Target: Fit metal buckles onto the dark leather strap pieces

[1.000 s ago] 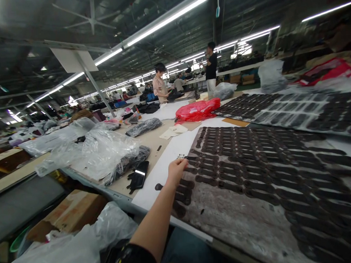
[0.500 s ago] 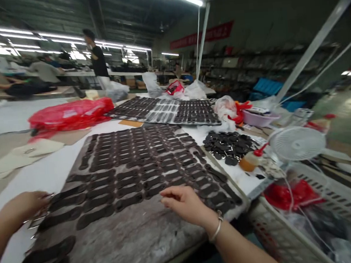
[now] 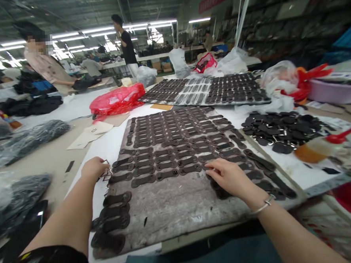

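At the left edge of the grey board (image 3: 174, 203), the left hand (image 3: 95, 168) has stayed beside the small metal frames (image 3: 106, 175), its fingertips drawn together there; whether a frame is pinched between them, I cannot tell. 1 second ago that hand was the only hand in view; now the right hand (image 3: 228, 178) shows too, above the board, its fingers bent and bunched at the end of the nearest long row of dark strips (image 3: 167, 174). More strips show just under its palm, and whether they are held or lie on the board is unclear. That brings both hands to the work at the same moment: left at the frames, right among the strips, with bare board between the rows and the near edge. To the right, the heap of black pieces (image 3: 279, 129) lies apart from both hands
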A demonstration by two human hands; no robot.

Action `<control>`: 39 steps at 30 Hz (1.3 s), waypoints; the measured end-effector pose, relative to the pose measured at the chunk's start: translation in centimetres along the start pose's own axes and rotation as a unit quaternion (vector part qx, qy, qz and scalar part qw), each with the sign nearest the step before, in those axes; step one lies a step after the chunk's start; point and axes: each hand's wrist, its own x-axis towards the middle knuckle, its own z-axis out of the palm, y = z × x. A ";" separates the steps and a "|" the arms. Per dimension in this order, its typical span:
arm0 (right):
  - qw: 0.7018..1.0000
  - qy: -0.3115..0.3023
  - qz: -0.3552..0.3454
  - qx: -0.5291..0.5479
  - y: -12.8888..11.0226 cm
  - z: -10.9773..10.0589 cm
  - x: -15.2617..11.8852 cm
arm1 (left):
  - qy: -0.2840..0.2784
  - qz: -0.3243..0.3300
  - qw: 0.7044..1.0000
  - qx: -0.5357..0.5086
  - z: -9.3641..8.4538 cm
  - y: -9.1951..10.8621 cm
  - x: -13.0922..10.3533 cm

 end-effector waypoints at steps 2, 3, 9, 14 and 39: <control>0.999 -0.018 -0.008 -0.046 -0.9 0.9 0.5 | 0.027 -0.012 0.999 -0.030 -0.4 0.4 -0.8; 0.997 -0.022 -0.007 -0.070 -1.2 1.3 0.9 | 0.039 -0.023 0.998 -0.046 -0.5 0.7 -1.2; 0.984 -0.038 -0.035 -0.169 -2.9 3.7 2.6 | 0.077 -0.062 0.971 -0.216 -1.2 4.2 -4.0; 0.983 -0.032 -0.042 -0.175 -3.4 4.8 3.2 | -0.074 -0.094 0.798 -0.591 -1.1 7.2 -11.6; 0.910 0.184 -0.339 0.150 -8.8 0.6 -1.0 | -0.294 -0.123 0.721 -0.615 7.2 7.4 -23.8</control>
